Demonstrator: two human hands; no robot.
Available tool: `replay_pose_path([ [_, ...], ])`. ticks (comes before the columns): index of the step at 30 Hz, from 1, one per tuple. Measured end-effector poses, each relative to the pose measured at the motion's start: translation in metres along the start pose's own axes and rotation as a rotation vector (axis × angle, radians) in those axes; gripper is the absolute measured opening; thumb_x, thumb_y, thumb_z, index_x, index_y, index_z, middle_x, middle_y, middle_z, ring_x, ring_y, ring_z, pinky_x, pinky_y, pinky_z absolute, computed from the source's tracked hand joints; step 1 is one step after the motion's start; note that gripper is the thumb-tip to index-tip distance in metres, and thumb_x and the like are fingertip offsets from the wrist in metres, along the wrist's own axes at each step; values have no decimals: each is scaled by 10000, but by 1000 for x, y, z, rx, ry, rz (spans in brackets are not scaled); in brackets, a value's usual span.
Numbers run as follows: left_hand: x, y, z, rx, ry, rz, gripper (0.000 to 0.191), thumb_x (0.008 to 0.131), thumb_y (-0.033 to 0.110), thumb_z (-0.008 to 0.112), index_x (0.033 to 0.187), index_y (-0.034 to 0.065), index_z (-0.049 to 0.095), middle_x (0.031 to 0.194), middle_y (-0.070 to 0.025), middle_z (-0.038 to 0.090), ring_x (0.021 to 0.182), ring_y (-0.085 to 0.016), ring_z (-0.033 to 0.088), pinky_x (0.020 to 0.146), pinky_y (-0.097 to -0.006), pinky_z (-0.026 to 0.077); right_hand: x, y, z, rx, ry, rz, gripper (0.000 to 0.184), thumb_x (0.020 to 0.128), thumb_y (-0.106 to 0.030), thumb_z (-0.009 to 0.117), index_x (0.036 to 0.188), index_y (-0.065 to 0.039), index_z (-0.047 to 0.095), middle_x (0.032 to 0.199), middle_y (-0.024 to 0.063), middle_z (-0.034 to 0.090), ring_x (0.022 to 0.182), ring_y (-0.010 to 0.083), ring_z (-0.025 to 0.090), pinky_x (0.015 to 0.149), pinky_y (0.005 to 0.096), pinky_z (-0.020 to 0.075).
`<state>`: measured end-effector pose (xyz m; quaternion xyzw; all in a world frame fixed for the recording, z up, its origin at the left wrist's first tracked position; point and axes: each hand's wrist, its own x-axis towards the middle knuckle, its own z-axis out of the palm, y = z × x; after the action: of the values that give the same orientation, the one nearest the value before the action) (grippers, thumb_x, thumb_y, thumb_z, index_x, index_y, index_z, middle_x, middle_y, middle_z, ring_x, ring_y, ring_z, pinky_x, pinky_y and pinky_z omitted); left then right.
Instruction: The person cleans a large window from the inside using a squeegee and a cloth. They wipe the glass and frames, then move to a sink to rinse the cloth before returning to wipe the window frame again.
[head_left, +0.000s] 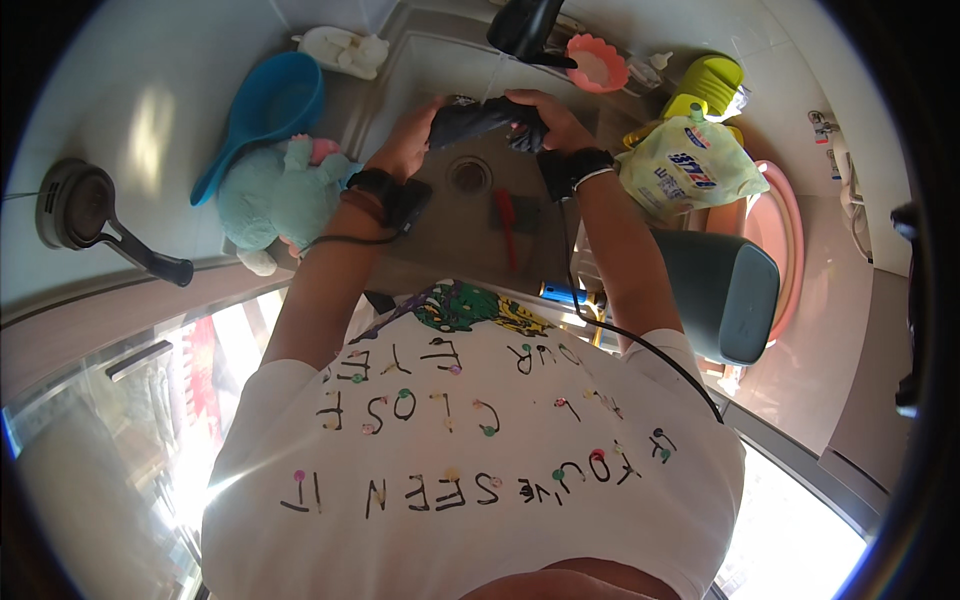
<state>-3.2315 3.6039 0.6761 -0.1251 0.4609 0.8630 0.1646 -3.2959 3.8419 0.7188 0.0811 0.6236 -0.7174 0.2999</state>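
Note:
Both my hands hold a wet dark cloth (480, 122) stretched between them over a sink basin (442, 232). My left hand (409, 139) grips its left end, and my right hand (556, 124) has the bunched right end. A thin stream of water falls onto the cloth from a black faucet (525, 34) above. Below the cloth are the round drain (469, 175) and a brush with a red handle (505, 225), lying on the basin floor. Its head looks dark. A black device with a cable is strapped at each wrist.
Left of the basin are a blue ladle (277, 97), a pale-green plush toy (262, 191) and a white animal-shaped dish (345, 51). On the right stand a pink scalloped bowl (596, 64), a detergent refill pouch (690, 165), a dark-green bin (720, 292) and a pink washbasin (787, 247).

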Motion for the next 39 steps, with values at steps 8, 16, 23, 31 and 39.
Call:
replay_pose_path([
  [8,21,-4,19,256,-317,104,625,719,7,706,1309,-7,502,1196,-88,580,1106,-209,544,957,-308,410,-16,-29,13,-35,-483,50,524,834,-108,623,1337,-5,521,1197,112,603,1059,177,605,888,301,524],
  [16,28,27,38,456,-370,-14,564,833,247,787,1279,9,539,1156,-62,629,1033,-181,610,945,-316,446,-24,-30,-14,-108,-364,44,492,866,-121,687,1324,-39,526,1244,70,597,1140,203,592,924,344,526],
  [23,14,31,53,22,-397,64,377,905,206,708,1212,20,592,1090,-63,667,1047,-182,636,954,-343,471,-33,-1,-11,387,-173,-135,243,938,-224,655,1159,-126,627,969,-44,644,838,121,611,754,308,504],
  [31,18,33,39,-312,-438,-187,286,955,171,627,1224,77,595,1213,-38,658,1106,-207,628,968,-360,479,-43,11,10,348,-215,-253,344,1018,-324,549,1270,-91,578,1188,3,644,1088,135,618,939,333,489],
  [39,12,21,36,-183,-283,-31,240,972,191,630,1191,106,584,1130,-19,657,1054,-184,639,945,-374,493,-30,9,14,290,77,-273,322,990,-354,610,1128,-65,651,970,-5,686,897,134,667,809,282,528],
])
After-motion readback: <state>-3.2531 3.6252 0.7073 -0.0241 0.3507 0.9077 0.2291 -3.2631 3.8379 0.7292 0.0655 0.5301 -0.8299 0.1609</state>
